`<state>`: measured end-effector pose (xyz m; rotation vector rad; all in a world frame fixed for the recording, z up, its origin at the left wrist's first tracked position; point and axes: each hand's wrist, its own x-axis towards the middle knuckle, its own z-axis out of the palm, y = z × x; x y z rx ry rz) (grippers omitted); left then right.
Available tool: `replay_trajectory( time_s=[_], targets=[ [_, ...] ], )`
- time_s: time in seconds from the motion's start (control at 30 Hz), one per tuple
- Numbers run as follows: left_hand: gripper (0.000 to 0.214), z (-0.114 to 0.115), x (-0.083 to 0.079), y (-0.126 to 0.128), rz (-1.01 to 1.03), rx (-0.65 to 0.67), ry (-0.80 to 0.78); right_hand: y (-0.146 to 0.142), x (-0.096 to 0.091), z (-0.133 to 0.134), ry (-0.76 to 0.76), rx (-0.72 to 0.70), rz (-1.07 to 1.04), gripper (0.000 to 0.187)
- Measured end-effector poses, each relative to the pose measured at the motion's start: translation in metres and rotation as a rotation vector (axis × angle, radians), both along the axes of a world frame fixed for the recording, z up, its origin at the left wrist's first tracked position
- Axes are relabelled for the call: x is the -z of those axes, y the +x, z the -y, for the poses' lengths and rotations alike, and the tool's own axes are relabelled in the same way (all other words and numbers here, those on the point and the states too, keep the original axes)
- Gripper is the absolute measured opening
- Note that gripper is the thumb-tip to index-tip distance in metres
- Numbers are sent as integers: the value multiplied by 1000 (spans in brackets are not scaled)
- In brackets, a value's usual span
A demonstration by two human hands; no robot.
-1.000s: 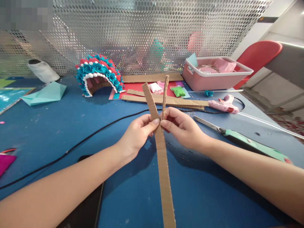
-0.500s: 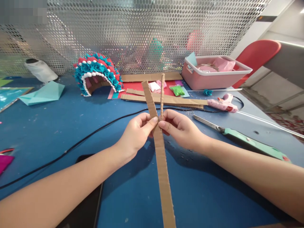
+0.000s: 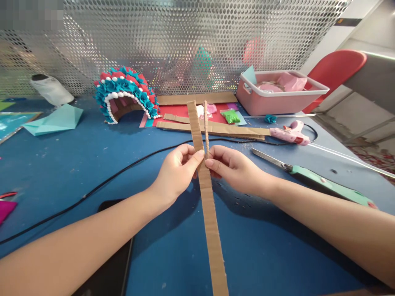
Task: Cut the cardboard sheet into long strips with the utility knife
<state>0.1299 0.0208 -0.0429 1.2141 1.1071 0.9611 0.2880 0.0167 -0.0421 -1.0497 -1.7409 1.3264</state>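
Observation:
My left hand (image 3: 179,172) pinches a long cardboard strip (image 3: 211,218) between thumb and fingers. The strip runs from the near edge of the view up past my hands. Close beside it, my right hand (image 3: 231,166) is closed on a thin cardboard strip (image 3: 206,127) seen edge-on and standing nearly upright. Both thumbs almost meet where the two strips come together; whether the strips are joined there is hidden by my fingers. A green-handled utility knife (image 3: 327,183) lies to the right of my right hand, blade out.
More cardboard strips (image 3: 234,130) lie behind my hands, near a pink glue gun (image 3: 294,133) with its black cord (image 3: 123,169). A decorated blue and red arch (image 3: 128,92) stands back left. A pink basket (image 3: 274,100) sits back right. A black phone (image 3: 111,263) lies under my left forearm.
The upper ends of both strips have shifted slightly; the thin one has tipped a little to the left, closer to the wide one. Both hands keep their pinch.

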Motion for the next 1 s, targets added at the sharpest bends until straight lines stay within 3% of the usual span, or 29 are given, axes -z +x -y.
replay_trajectory(
  time_s=[0.1, 0.33, 0.63, 0.77, 1.0],
  targets=[
    [22, -1, 0, -1, 50, -3, -53, -2, 1, 2, 83, 50, 6, 21],
    [22, -2, -2, -2, 47, -32, -1, 0, 3, 1, -188, 10, -38, 30],
    [21, 1, -6, 0, 37, 123, -160, 1, 2, -5, -263, 95, -130, 42],
    [21, 1, -6, 1, 136, 129, -217, 2, 2, -3, -133, 96, -82, 36],
    [21, 4, -9, 5, 229, 77, -208, -1, 3, 4, 235, 179, 93, 19]
  ],
)
